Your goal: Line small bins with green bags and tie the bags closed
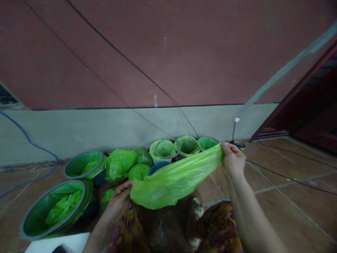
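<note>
Green bag (173,179): thin, translucent plastic film, wrinkled lengthwise, stretched between both hands above the floor and in front of the row of buckets; its right end is gathered to a point, its left part is broader with a rounded lower edge.
Right hand (233,160): thumb and fingers pinching the gathered right end, higher than the left.
Left hand (119,198): fingers close together at the bag's left end; how firmly they grip, I cannot tell.
Blue bucket (158,166): just behind the bag, which partly hides it.
Filled bags (120,163): rounded, crinkled green bundles, left of the blue bucket.
Lined buckets (187,145): round, green film over their rims, on the far side by the wall; a thin grey ring (179,150) shows at the left one.
Near tub (30,219): round, grey-rimmed, crumpled green film inside, on the left.
Far tub (72,168): similar, behind the near one.
Slipper (197,207): pale, with a small dark print too blurred to read.
Floor (302,189): brown square tiles, light joints.
Wall (168,63): matte dull red above, grey band below.
</note>
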`<action>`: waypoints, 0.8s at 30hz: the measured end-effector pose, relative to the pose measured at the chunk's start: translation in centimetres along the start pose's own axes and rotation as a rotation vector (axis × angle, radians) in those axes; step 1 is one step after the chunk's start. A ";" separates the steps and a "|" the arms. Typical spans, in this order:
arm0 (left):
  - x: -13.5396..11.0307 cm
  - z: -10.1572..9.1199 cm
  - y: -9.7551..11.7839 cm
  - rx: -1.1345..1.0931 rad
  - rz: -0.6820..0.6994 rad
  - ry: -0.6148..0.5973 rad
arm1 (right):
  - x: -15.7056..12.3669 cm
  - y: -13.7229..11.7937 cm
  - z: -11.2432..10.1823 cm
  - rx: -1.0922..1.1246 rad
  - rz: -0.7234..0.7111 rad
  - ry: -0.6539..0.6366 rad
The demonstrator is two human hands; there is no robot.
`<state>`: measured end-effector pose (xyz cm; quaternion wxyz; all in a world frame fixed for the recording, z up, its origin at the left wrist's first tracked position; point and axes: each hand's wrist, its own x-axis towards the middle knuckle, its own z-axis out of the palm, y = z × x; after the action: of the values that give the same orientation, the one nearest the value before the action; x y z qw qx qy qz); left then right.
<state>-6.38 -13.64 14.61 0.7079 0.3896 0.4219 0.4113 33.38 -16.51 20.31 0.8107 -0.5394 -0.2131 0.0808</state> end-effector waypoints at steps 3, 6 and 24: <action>-0.3 1.3 -0.2 -0.213 -0.035 0.015 | -0.5 0.7 -0.2 -0.002 0.045 0.064; -0.7 3.0 -1.0 -0.346 -0.034 -0.059 | -1.6 0.8 0.3 0.041 0.038 0.129; -2.3 4.8 -10.2 0.446 0.178 0.052 | -1.3 -0.8 0.6 0.066 -0.122 0.325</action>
<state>-0.09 -20.33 7.69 0.5542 0.5611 0.4842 0.3788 31.92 -16.79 20.92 0.8550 -0.5047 -0.1086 -0.0498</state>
